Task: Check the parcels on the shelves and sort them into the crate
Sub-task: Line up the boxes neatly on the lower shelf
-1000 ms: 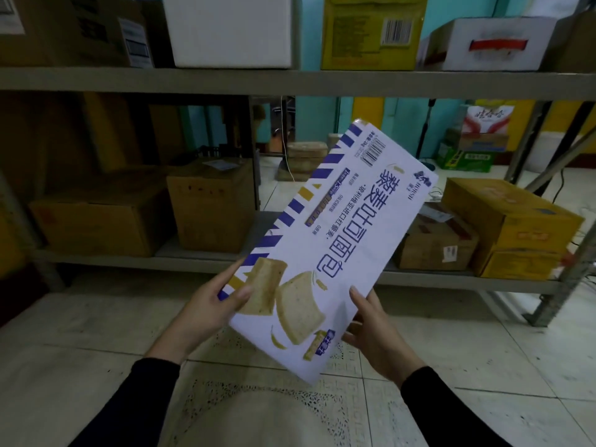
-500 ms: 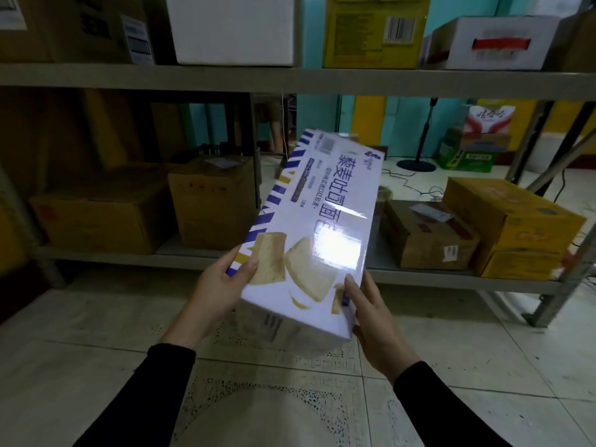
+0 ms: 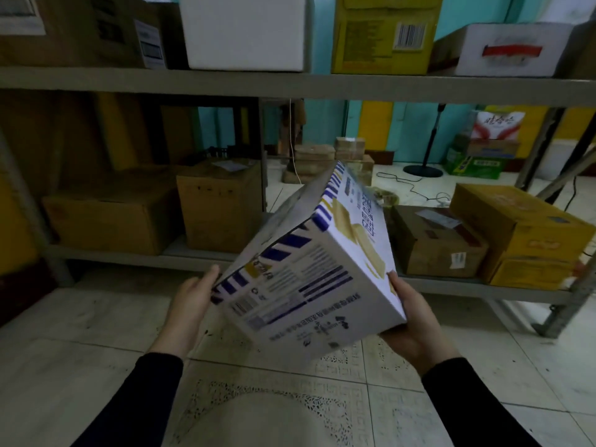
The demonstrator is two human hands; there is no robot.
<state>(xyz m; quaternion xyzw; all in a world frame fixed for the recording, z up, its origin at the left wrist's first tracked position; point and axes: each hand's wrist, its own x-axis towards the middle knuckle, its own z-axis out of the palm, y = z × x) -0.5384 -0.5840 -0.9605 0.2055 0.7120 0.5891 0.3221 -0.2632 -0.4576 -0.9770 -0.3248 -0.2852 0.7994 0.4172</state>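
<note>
I hold a white bread box (image 3: 309,285) with blue and gold stripes in front of me, above the tiled floor. It is tilted so its end panel with small print and a barcode faces me, blurred by motion. My left hand (image 3: 190,301) holds its left edge, fingers behind the box. My right hand (image 3: 412,321) cups the lower right corner from below, thumb on the printed face. No crate is in view.
A metal rack stands ahead. Its lower shelf (image 3: 129,258) carries brown cartons (image 3: 222,204) at left, a taped brown carton (image 3: 435,243) and yellow boxes (image 3: 516,230) at right. Its upper shelf (image 3: 290,85) bears white, yellow and brown boxes. More boxes and a stand sit on the floor behind.
The box has turned in my hands: its bread-picture face swung away to the right and the end panel now faces me. My right hand slid under the lower right corner.
</note>
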